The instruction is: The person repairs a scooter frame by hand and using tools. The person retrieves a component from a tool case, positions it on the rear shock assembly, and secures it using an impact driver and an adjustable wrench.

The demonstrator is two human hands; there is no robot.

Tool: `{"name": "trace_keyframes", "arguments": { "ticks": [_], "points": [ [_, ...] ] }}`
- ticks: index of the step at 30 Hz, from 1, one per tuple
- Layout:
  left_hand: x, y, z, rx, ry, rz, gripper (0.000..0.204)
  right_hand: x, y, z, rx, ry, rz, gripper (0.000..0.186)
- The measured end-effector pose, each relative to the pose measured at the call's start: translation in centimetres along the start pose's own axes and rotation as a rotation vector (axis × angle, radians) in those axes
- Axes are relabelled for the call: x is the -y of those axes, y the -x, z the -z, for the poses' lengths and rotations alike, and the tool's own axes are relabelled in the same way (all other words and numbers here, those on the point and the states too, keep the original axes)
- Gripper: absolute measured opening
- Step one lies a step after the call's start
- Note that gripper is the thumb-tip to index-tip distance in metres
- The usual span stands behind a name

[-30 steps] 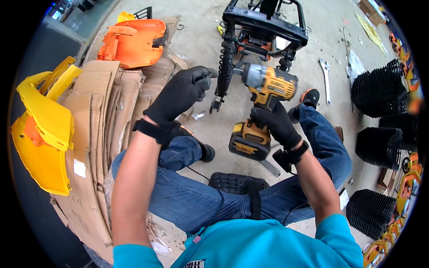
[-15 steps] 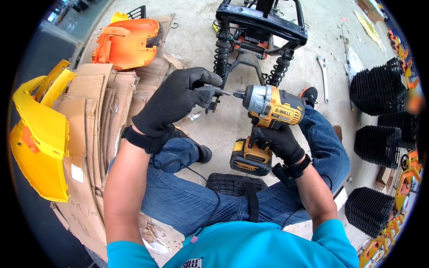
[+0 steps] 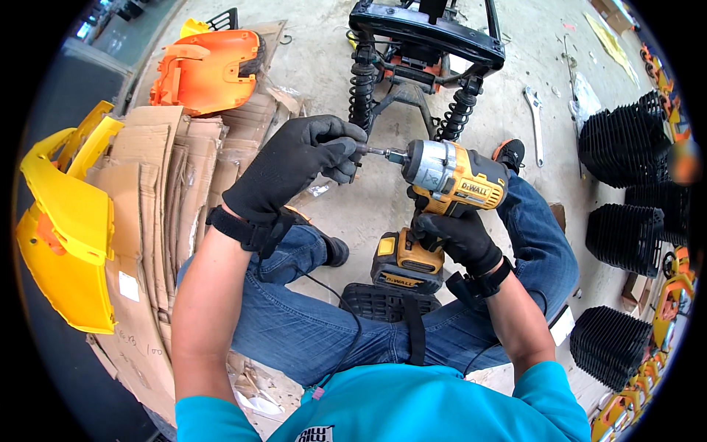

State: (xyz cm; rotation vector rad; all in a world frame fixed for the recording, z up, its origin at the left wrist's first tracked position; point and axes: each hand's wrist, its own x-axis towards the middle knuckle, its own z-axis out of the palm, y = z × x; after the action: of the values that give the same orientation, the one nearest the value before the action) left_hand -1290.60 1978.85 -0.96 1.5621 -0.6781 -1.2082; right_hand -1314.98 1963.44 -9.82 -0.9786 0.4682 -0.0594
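My left hand (image 3: 302, 155), in a black glove, pinches a small metal fitting (image 3: 373, 149) that meets the square drive at the front of a cordless yellow-and-black impact wrench (image 3: 460, 177). My right hand (image 3: 453, 236), also gloved, is closed around the wrench's grip, with the battery (image 3: 405, 269) below it. Beyond both hands stands a black vehicle frame (image 3: 427, 33) with two coil-spring shock absorbers (image 3: 361, 92). Part of the left shock's lower end is hidden behind my left hand.
Stacked cardboard (image 3: 147, 214) lies left, carrying yellow (image 3: 74, 280) and orange (image 3: 213, 70) plastic panels. An adjustable wrench (image 3: 535, 121) lies right, near stacked black crates (image 3: 618, 236) and several orange-yellow items (image 3: 674, 295). My legs (image 3: 534, 243) surround a black pad (image 3: 368, 302).
The impact wrench has turned and moved forward from my body's midline to face left. The fitting in my left hand came into view and has closed onto the wrench's drive.
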Motion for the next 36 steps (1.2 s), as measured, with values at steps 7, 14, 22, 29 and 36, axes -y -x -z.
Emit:
{"name": "trace_keyframes", "arguments": {
  "ticks": [7,14,22,29,36],
  "points": [
    [-0.1,0.2,0.0,0.007,-0.016,-0.019,0.026,0.2,0.3,-0.1,-0.019,0.014,-0.049,0.052],
    [0.0,0.2,-0.2,0.018,-0.017,-0.044,0.027,0.1,0.3,0.1,0.013,0.052,-0.014,0.041],
    [-0.2,0.1,-0.1,0.059,-0.087,-0.015,0.03,-0.3,0.4,0.7,0.007,0.108,0.023,0.04],
    [0.0,0.0,-1.3,0.043,-0.055,-0.055,0.029,-0.8,0.3,0.8,0.043,0.112,0.025,0.044],
    [-0.2,0.1,-1.3,0.095,-0.076,-0.026,0.026,-2.0,0.7,1.6,0.016,0.198,0.025,0.046]
  ]
}}
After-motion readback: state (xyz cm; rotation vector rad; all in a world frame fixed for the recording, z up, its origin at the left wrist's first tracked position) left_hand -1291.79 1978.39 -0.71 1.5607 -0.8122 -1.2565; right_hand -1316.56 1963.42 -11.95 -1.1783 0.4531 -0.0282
